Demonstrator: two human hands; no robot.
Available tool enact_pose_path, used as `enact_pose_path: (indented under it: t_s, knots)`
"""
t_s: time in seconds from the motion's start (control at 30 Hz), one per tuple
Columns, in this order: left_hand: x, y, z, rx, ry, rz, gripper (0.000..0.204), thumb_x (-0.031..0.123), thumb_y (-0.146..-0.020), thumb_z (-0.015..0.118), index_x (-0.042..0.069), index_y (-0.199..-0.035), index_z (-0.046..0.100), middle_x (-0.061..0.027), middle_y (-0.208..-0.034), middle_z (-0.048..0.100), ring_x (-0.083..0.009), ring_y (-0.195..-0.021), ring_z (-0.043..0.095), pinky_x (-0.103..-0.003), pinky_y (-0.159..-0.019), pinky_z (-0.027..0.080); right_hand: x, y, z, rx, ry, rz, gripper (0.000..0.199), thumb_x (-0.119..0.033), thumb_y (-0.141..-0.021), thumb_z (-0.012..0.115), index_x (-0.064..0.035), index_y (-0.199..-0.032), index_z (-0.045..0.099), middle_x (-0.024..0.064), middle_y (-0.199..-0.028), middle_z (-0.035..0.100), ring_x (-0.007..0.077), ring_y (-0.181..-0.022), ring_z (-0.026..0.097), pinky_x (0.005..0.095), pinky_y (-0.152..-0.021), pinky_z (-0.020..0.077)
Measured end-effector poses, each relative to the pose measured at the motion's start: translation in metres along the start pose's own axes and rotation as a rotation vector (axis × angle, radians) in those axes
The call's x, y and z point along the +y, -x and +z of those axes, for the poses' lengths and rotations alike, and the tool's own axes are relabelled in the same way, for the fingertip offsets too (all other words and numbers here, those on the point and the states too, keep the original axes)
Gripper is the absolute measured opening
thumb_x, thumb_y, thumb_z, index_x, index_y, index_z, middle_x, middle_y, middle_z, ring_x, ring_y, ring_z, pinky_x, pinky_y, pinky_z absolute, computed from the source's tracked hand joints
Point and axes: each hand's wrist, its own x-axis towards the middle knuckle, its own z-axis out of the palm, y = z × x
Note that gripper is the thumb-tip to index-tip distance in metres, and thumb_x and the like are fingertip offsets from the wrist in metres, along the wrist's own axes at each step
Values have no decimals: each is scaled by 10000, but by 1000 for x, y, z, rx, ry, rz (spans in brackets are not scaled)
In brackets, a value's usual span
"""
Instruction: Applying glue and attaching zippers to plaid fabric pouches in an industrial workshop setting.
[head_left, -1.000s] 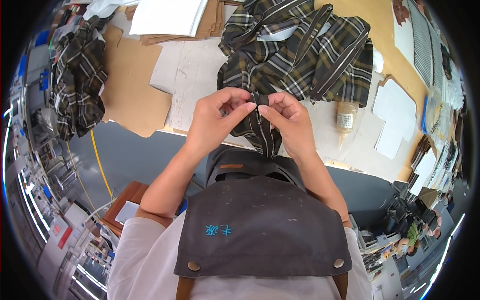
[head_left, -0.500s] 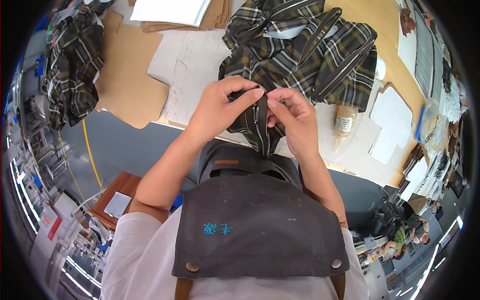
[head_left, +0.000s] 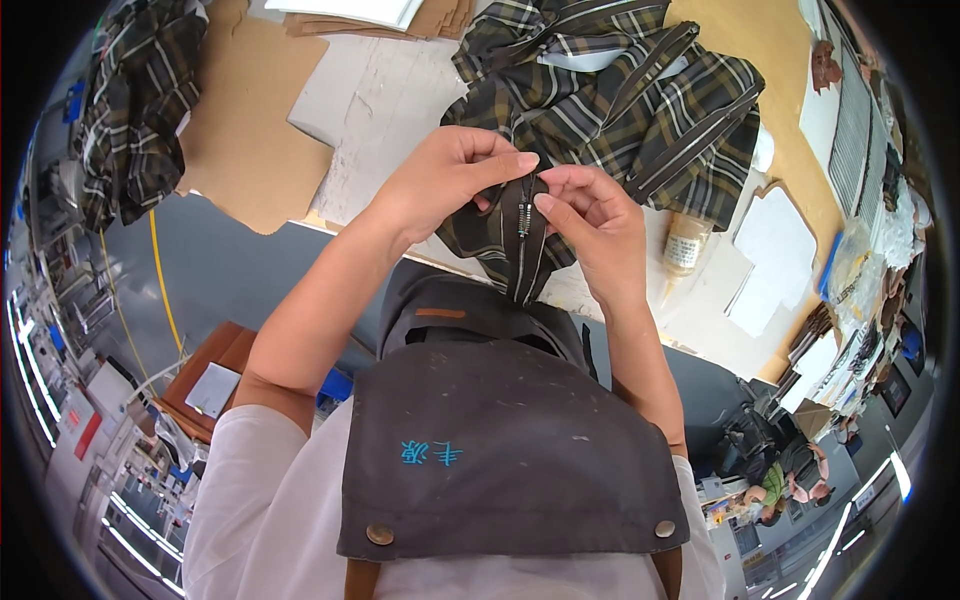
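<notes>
A dark zipper (head_left: 523, 222) with metal teeth runs down a piece of brown and black plaid fabric (head_left: 478, 235) that hangs over the table's near edge. My left hand (head_left: 462, 175) pinches the zipper's upper end between thumb and index finger. Close beside it, my right hand (head_left: 590, 218) grips the zipper tape's right edge, its thumb and index finger pressed together. Just beyond both hands lies a heap of the same plaid fabric (head_left: 690, 120), with more dark zippers sewn along its strips.
To the right stand a glue bottle (head_left: 686, 243) and white paper pieces (head_left: 772, 258). Brown paper patterns (head_left: 255, 130) cover the table's left part, beside another plaid bundle (head_left: 140, 110). A brown leather stool (head_left: 205, 375) is at the lower left. People (head_left: 785, 490) sit far off right.
My left hand has shifted up slightly along the zipper, and its thumb is straighter. The zipper's metal teeth show more openly between my hands. The whole view has turned a little.
</notes>
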Motion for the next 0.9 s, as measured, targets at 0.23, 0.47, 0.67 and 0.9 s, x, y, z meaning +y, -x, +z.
enact_pose_path:
  t_s: [0.23, 0.47, 0.67, 0.9]
  knots:
    - [0, -3, 4, 5, -61, 1, 224, 273, -798, 633, 65, -721, 597, 63, -615, 488, -21, -557, 404, -187, -502, 328, 1, -1, -3, 49, 53, -7, 152, -25, -774, 634, -2, -918, 593, 5, -775, 591, 41, -680, 532, 179, -611, 425]
    - [0, -6, 8, 14, -113, 18, 222, 265, -786, 647, 62, -714, 593, 55, -591, 485, -26, -535, 402, -184, -483, 323, 3, -1, -6, 59, 87, 26, 133, -33, -774, 633, -1, -898, 595, 3, -762, 596, 41, -685, 539, 171, -623, 427]
    - [-4, -5, 10, 60, -194, 110, 236, 269, -791, 644, 55, -713, 587, 60, -591, 479, -19, -534, 398, -180, -471, 318, 4, 0, -3, 87, 44, -24, 181, -15, -762, 638, 5, -932, 579, 11, -800, 592, 48, -718, 547, 179, -656, 445]
    - [-5, -2, 14, 116, -246, 169, 212, 237, -810, 628, 38, -743, 596, 60, -617, 490, -18, -560, 413, -180, -488, 328, 7, 0, -2, 105, 14, -45, 209, -15, -766, 632, 7, -962, 564, 12, -800, 586, 58, -712, 548, 185, -658, 451]
